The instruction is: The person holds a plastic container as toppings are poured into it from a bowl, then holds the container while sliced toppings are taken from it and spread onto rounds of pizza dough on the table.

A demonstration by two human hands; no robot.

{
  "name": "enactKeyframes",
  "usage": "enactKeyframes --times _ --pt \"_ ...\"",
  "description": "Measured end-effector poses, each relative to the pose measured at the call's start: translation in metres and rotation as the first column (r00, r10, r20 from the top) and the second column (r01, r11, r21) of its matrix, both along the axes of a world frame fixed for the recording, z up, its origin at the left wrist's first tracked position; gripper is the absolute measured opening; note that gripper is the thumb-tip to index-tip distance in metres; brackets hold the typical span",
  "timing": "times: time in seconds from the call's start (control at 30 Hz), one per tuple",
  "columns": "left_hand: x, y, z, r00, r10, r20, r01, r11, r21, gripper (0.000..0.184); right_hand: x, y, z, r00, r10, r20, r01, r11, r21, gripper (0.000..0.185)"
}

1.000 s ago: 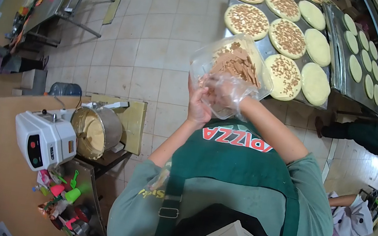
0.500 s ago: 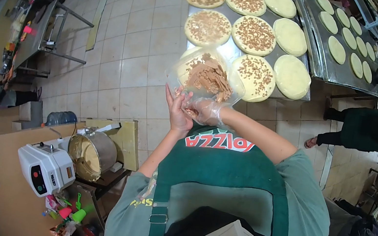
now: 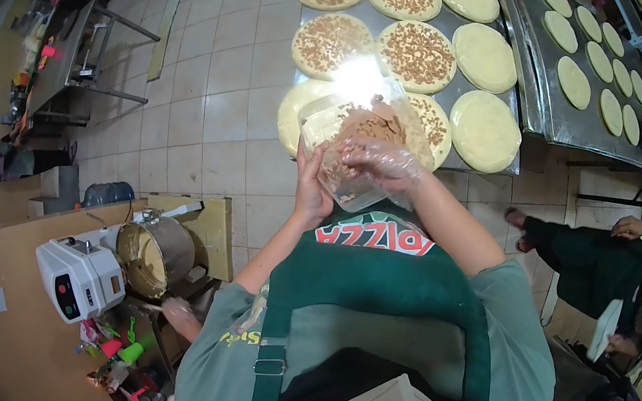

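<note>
At far left I see the white mixer (image 3: 79,280), then its metal bowl (image 3: 170,252) of pale dough, with another person's hand (image 3: 181,317) just below. My left hand (image 3: 313,187) grips the near left side of the clear container (image 3: 360,194), fingers up along its wall. The container shows across the tabletop's near left corner. My right hand (image 3: 385,166), in clear plastic, reaches in, fingers bent together over the brown pieces (image 3: 383,124); I can't tell whether it pinches any. Topped rounds (image 3: 417,56) fill the tabletop's (image 3: 452,156) middle, plain ones (image 3: 485,132) its right edge.
</note>
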State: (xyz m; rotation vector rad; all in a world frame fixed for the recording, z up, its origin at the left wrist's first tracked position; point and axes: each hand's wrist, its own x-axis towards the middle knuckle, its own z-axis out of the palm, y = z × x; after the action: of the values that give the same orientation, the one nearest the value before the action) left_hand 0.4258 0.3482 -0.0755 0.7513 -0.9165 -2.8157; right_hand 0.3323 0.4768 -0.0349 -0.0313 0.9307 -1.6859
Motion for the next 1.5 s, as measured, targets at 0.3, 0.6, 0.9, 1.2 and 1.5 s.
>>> enactKeyframes --times 0.3,0.6,0.9,1.2,1.5 --pt "0.034 -0.043 -0.01 0.917 0.343 0.203 -0.337 0.939 -0.064 0.032 -0.079 0.065 -0.042 0.953 -0.169 -0.252 0.204 0.971 0.122 0.018" --pt "0.088 -0.074 0.011 0.776 0.61 0.16 -0.59 0.792 -0.157 0.038 -0.122 0.061 -0.139 0.847 0.249 -0.47 0.028 0.862 0.506 0.024" --pt "0.099 -0.077 0.018 0.731 0.656 0.189 -0.633 0.755 -0.171 0.047 -0.131 0.006 -0.149 0.019 0.85 -0.526 0.157 0.517 0.841 0.028" --pt "0.097 -0.099 0.009 0.782 0.591 0.198 -0.564 0.806 -0.181 0.05 -0.092 0.026 -0.128 0.384 0.67 -0.635 0.082 0.66 0.746 0.032" --pt "0.092 -0.122 0.003 0.813 0.542 0.211 -0.523 0.84 -0.144 0.049 -0.037 0.076 -0.097 0.867 -0.429 -0.253 0.498 0.73 0.468 0.018"
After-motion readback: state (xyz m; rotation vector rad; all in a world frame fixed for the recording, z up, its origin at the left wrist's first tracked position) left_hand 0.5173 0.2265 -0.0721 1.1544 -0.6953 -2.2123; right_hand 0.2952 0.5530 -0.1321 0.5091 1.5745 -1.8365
